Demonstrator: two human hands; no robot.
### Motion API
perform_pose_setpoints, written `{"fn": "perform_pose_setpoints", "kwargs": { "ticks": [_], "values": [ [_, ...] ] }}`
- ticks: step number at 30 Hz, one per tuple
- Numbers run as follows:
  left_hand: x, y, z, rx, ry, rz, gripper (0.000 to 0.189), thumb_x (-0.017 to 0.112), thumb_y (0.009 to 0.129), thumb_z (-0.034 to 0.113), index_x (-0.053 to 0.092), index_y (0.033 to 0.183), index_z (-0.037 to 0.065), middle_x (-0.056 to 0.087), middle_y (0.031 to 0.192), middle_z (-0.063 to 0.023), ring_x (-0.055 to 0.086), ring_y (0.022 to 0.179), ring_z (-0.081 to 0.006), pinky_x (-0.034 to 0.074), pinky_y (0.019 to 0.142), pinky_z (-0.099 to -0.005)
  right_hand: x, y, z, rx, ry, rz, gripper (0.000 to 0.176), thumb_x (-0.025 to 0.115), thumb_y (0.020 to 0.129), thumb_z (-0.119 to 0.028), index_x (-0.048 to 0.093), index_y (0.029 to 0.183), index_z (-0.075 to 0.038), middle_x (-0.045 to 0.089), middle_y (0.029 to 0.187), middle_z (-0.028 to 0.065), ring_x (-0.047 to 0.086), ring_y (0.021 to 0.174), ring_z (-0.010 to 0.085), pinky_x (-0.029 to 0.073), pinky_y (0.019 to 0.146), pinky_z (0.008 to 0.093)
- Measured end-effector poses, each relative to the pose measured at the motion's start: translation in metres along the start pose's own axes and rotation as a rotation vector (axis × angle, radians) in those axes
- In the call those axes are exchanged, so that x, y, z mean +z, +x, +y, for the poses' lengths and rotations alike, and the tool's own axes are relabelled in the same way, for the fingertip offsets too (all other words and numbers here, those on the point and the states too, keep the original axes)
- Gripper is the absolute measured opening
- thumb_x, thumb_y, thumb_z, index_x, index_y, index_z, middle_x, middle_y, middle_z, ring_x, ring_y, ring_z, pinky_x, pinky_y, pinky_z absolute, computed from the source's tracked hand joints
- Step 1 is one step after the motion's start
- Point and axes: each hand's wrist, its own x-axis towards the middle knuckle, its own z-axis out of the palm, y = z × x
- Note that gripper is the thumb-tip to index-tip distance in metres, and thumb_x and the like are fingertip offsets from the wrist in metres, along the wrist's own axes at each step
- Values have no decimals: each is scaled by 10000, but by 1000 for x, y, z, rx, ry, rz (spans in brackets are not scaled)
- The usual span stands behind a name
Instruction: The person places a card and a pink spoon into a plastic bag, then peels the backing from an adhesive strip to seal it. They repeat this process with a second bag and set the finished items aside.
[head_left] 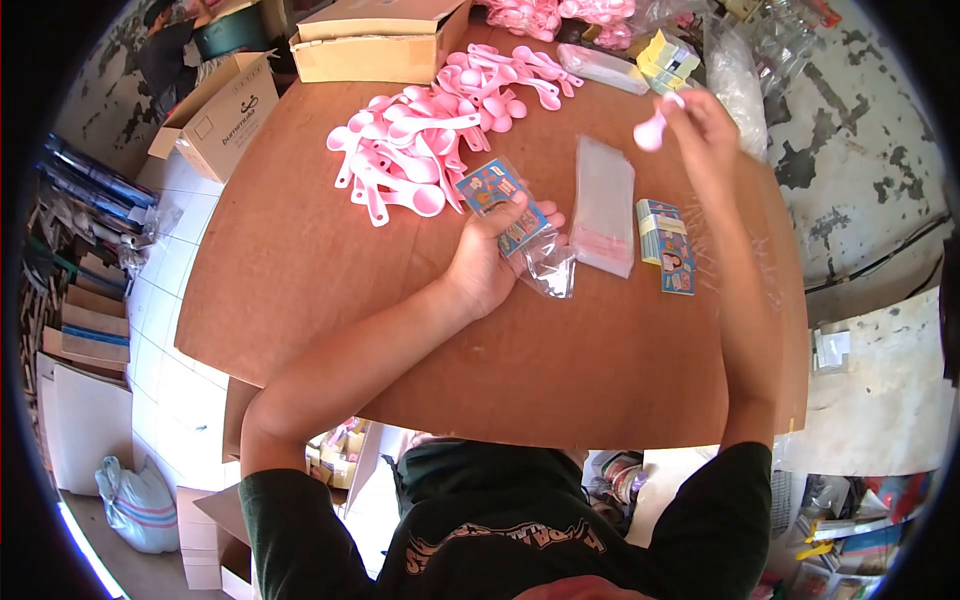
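Observation:
My left hand (492, 262) is closed around a clear plastic bag (550, 272) with a blue printed card (492, 188) inside it, the thumb pressed on the card. Raised over the table's right side, my right hand (706, 125) grips a small pink spoon (651, 130) by its handle, with the bowl hanging down. A heap of pink spoons (410, 150) lies beyond my left hand. Between my hands is a stack of clear plastic bags (604, 200). Right of that stack sits a banded pile of printed cards (664, 240).
An open carton (370, 50) stands at the table's far edge, with pink bagged items (525, 18) beside it. Yellow card bundles (667, 62) and clear plastic wrap (735, 90) lie far right. A brown box (222, 115) is on the floor; another person (168, 55) is beyond it.

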Motion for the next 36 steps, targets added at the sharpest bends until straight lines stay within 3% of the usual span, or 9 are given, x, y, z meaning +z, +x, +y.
{"fn": "perform_pose_setpoints", "kwargs": {
  "ticks": [2,4,7,9,14,16,22,29,36],
  "values": [
    [1,-1,1,0,-13,-3,397,589,912,261,427,1244,115,583,1115,-141,593,1062,-301,499,934,-512,-13,-33,-58,206,-23,-253,39,622,870,-48,622,887,-12,672,853,55,625,788,95,504,699,264],
    [4,-3,2,9,-9,-11,390,590,909,276,435,1227,112,583,1119,-144,592,1067,-301,495,942,-517,-17,-63,-96,121,-185,-562,53,648,837,-45,616,844,-3,667,911,53,634,781,138,504,696,268],
    [10,-8,1,-24,-6,-17,379,583,912,278,437,1216,105,586,1116,-147,593,1069,-301,493,945,-513,-1,-92,-119,-346,-438,-778,37,640,768,-32,615,767,-4,616,1119,36,640,813,258,521,687,326],
    [10,-9,-2,-36,9,-43,377,580,913,276,436,1214,102,587,1114,-147,592,1072,-301,492,948,-511,5,-104,-118,-432,-628,-928,55,630,739,-56,611,725,-7,611,1063,54,643,826,232,514,687,348],
    [10,-10,-3,-45,-10,-87,358,577,919,273,437,1195,95,595,1079,-143,597,1055,-301,492,951,-498,21,-123,-98,-720,-671,-802,75,632,675,-86,607,690,-17,566,921,61,587,707,195,492,669,332],
    [10,-10,0,13,18,-8,325,582,926,295,454,1149,97,601,1027,-132,603,1023,-292,500,946,-486,27,-133,-104,-845,-643,-722,95,635,632,-72,617,709,-20,547,879,48,517,634,165,471,633,307],
    [5,-2,5,19,-4,144,318,576,928,372,481,1070,104,595,951,-116,610,987,-283,507,949,-473,17,-151,-128,-816,-575,-686,165,666,622,-59,608,770,-15,552,835,50,539,672,170,463,598,297],
    [8,-3,6,35,-24,162,326,564,927,406,501,1033,104,583,972,-126,614,981,-298,510,943,-483,-10,-179,-120,-692,-463,-448,189,720,648,-14,583,773,-53,605,805,61,629,704,209,507,578,315],
    [5,-1,7,35,-54,125,323,556,931,409,495,1047,114,578,982,-129,617,983,-302,509,938,-494,-16,-196,-115,-674,-538,-479,189,722,642,-26,589,772,-62,619,783,61,636,695,209,512,576,300]
  ]
}}
